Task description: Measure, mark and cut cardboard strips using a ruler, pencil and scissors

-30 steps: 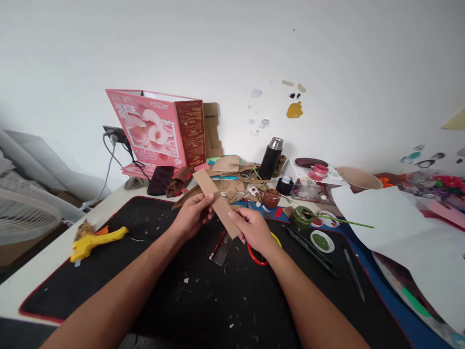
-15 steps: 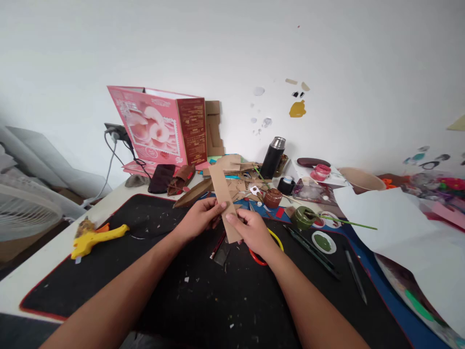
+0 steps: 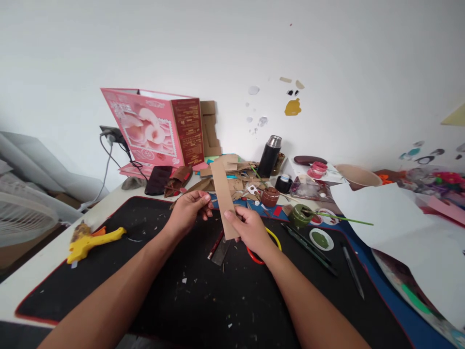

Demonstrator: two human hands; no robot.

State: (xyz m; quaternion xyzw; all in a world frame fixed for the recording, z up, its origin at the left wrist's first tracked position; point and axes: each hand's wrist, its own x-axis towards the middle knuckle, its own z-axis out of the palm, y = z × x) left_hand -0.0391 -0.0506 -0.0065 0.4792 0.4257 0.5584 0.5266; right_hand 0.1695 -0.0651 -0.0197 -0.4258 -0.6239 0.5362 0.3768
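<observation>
- Your right hand (image 3: 250,229) is clamped on the lower end of a cardboard strip (image 3: 223,194), with the thumb on its face and the fingers behind.
- The strip is long, flat, plain brown board with straight cut edges. It stands nearly upright in the air above the far middle of the black mat (image 3: 145,291), its top leaning slightly left.
- Your left hand (image 3: 189,209) hangs over the mat just left of the strip. Its fingers are loosely curled and grip nothing, and their tips stop just short of the strip's edge.
- The mat is matte and dark with a thin red border, and is flecked with pale crumbs and offcuts.
- Scissors (image 3: 262,253) with glossy red and yellow loop handles lie on the mat under your right wrist.
- A yellow plastic glue gun (image 3: 95,240) rests on the mat's left part.
- Jagged brown cardboard scraps (image 3: 238,180) are heaped at the mat's far edge.
- A smooth black flask (image 3: 269,156) with a metal cap stands behind that heap.
- A round green paint pot (image 3: 300,216) sits by the mat's far right corner.
</observation>
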